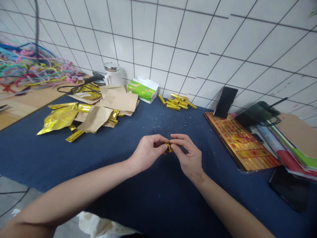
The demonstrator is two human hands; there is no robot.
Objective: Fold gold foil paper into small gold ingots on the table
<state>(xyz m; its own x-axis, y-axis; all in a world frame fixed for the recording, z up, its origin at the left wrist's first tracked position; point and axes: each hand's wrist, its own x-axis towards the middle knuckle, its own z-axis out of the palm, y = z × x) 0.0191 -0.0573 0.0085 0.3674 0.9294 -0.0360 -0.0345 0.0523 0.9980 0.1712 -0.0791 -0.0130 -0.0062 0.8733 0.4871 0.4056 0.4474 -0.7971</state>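
Note:
My left hand (148,151) and my right hand (187,154) meet over the middle of the dark blue table cover (123,178). Both pinch a small folded piece of gold foil paper (169,146) between their fingertips, and most of it is hidden by the fingers. A small heap of finished gold folded pieces (177,101) lies further back near the wall. To the left lies a pile of gold foil sheets and brown paper (86,110).
A flat stack of gold and red printed sheets (244,143) lies at right, with a dark phone (225,101) leaning behind it. Books and folders (292,142) fill the far right. A green tissue box (143,90), a white jug (112,74) and coloured pipe cleaners (32,69) stand at back left.

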